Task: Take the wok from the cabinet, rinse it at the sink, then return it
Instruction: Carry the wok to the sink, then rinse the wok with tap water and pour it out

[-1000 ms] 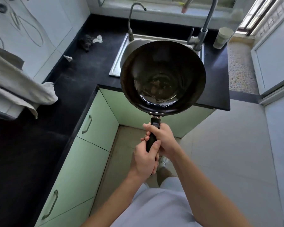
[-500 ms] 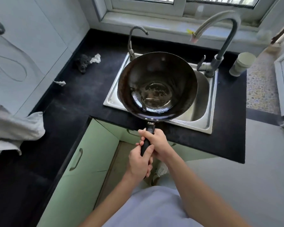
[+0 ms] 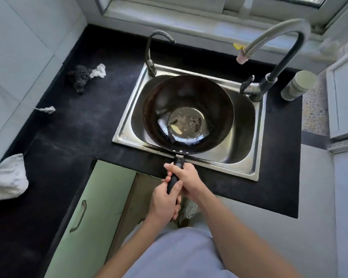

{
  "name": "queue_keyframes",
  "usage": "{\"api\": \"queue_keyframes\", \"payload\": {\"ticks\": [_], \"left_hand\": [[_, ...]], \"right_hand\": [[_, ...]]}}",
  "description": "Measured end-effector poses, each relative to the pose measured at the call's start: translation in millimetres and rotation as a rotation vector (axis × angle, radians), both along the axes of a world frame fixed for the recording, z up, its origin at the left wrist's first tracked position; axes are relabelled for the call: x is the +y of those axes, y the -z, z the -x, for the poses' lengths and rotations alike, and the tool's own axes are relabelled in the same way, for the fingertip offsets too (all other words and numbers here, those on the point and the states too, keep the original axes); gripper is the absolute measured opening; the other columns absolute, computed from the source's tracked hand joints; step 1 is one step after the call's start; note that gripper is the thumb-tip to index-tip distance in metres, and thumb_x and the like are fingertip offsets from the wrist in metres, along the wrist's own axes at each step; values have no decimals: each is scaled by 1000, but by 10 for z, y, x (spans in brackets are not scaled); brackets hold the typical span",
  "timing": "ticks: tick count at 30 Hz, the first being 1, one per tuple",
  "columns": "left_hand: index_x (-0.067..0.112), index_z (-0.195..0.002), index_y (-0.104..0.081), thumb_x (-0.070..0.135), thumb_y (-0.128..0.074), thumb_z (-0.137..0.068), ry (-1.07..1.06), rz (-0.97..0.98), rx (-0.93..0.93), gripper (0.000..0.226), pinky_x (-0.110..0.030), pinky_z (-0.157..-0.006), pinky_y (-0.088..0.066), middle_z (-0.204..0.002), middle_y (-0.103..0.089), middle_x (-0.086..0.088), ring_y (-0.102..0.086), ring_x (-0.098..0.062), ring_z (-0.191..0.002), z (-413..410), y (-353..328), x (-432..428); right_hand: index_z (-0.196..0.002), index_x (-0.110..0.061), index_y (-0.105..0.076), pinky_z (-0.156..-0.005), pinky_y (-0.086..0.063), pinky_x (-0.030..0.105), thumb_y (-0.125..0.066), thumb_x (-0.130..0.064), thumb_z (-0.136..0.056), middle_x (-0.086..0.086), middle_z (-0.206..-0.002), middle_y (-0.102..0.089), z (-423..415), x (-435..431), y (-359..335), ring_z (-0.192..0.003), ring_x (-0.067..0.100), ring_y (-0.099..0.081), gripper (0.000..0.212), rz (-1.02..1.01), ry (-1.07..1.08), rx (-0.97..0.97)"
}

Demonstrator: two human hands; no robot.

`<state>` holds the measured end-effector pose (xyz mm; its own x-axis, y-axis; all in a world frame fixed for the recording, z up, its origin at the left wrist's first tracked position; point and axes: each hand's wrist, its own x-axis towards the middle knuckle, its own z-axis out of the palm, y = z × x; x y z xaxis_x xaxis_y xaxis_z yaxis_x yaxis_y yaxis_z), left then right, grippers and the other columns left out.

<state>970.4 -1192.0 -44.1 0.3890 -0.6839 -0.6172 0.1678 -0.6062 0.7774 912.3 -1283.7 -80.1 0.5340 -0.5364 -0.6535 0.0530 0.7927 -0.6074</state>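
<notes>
A dark round wok [image 3: 187, 113] with a worn, shiny bottom hangs over the steel sink [image 3: 255, 163], bowl facing up. Its black handle points toward me. My right hand [image 3: 186, 180] grips the handle close to the bowl. My left hand [image 3: 166, 203] grips the handle's near end, just behind the right. The tall curved tap [image 3: 277, 47] arches over the sink's right side, its spout beyond the wok's far right rim. No water is running.
A smaller tap [image 3: 150, 55] stands at the sink's back left. A pale cup [image 3: 298, 85] sits right of the tall tap. A dark scrubber [image 3: 78, 78] and a white rag [image 3: 98, 71] lie on the black counter [image 3: 84, 127]. A green cabinet door [image 3: 92, 213] stands open below.
The wok has moved forward and down, from over the counter edge to directly over the sink basin. Both hands kept their grip on the handle.
</notes>
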Motion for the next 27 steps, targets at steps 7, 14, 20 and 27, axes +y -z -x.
{"api": "queue_keyframes", "payload": {"ticks": [7,14,20,27], "left_hand": [[-2,-77,-56,36,-53,-98,78,-58,-40,43,-25,-34,-34,-51,-53,-8,-43,-20,-32,-225,209,-95],[6,-74,-54,37,-52,-99,109,-53,-4,40,-24,-35,-33,-53,-51,-10,-43,-22,-35,-307,341,-128],[4,-75,-53,34,-50,-100,147,-26,-11,39,-25,-35,-34,-56,-51,-12,-43,-20,-35,-365,395,-169],[8,-72,-52,30,-49,-101,197,-20,-28,37,-25,-35,-34,-51,-51,-5,-43,-18,-32,-434,476,-224]], "right_hand": [[-69,-9,-55,-70,-59,36,-65,-5,-95,4,-61,-54,-156,-67,95,-51,16,-54,28,-16,51,47],[-70,-5,-58,-65,-57,33,-65,-6,-96,6,-63,-58,-200,-120,122,-54,18,-60,26,-56,46,112],[-87,-1,-69,-67,-60,30,-67,-11,-94,14,-83,-77,-192,-174,100,-81,24,-75,13,13,-32,216],[-99,2,-66,-90,-57,49,-69,-10,-93,14,-81,-76,-240,-219,172,-82,29,-73,13,-33,-14,290]]}}
